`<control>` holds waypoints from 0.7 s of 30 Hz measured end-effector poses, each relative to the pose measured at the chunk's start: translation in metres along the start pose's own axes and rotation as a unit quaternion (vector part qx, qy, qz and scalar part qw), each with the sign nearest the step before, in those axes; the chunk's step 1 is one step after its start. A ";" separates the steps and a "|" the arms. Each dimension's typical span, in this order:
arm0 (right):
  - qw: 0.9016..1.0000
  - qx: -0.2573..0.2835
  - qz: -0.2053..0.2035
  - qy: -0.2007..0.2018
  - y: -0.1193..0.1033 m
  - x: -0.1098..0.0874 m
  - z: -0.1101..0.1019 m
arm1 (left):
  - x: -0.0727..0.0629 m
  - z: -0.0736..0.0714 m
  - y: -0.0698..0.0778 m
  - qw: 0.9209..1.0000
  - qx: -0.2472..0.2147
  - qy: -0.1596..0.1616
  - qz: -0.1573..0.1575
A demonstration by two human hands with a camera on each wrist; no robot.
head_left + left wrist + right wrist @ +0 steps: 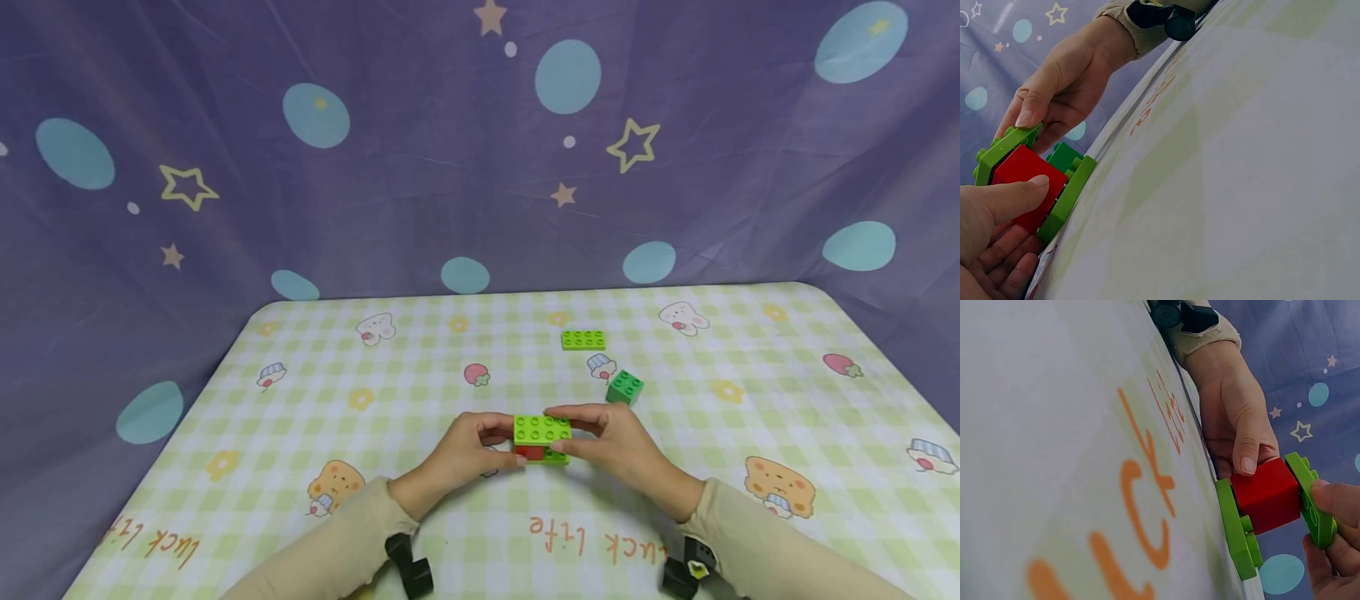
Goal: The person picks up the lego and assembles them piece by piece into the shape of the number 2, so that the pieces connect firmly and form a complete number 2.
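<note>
In the head view a red building brick (529,453) stands on a light-green flat brick (558,458) near the middle of the table. A second light-green flat brick (542,430) covers the top; in the right wrist view this upper flat brick (1310,500) tilts against the red brick (1267,495). My left hand (467,454) grips the red brick from the left, thumb on its side. From the right, my right hand (621,440) pinches the upper flat brick between thumb and fingers.
Behind my right hand lies a dark-green brick (624,387). Farther back is another light-green flat brick (583,340). A checked, printed cloth (405,358) covers the table, with a purple curtain (420,208) behind it.
</note>
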State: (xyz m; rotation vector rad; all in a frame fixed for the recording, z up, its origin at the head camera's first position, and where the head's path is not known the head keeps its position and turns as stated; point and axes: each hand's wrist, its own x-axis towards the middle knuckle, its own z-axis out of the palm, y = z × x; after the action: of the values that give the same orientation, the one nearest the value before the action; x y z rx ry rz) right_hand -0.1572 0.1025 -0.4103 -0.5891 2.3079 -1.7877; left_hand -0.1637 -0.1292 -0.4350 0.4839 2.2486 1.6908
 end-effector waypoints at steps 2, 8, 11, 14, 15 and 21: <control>1.000 -0.003 0.001 0.000 0.000 0.000 0.000 | 0.000 0.000 0.000 1.000 0.001 0.000 -0.002; 1.000 -0.015 -0.007 -0.009 -0.001 0.001 -0.001 | 0.000 -0.001 0.001 1.000 -0.002 -0.006 0.001; 1.000 -0.015 -0.003 -0.012 -0.002 0.001 -0.002 | -0.001 -0.003 0.003 0.999 -0.029 -0.015 -0.006; 1.000 -0.014 -0.001 -0.012 -0.003 0.001 -0.002 | -0.001 -0.004 0.006 0.997 -0.067 -0.021 -0.023; 1.000 -0.013 0.001 -0.012 -0.003 0.001 -0.001 | -0.001 -0.004 0.006 0.996 -0.078 -0.022 -0.027; 1.000 -0.020 0.000 -0.011 -0.004 0.001 -0.001 | -0.002 -0.005 0.013 0.993 -0.109 -0.026 -0.022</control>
State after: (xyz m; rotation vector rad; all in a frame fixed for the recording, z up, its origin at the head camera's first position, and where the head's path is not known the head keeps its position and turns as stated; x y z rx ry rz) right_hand -0.1577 0.1025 -0.4065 -0.6128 2.3329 -1.7302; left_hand -0.1622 -0.1311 -0.4214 0.4182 1.9927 1.8510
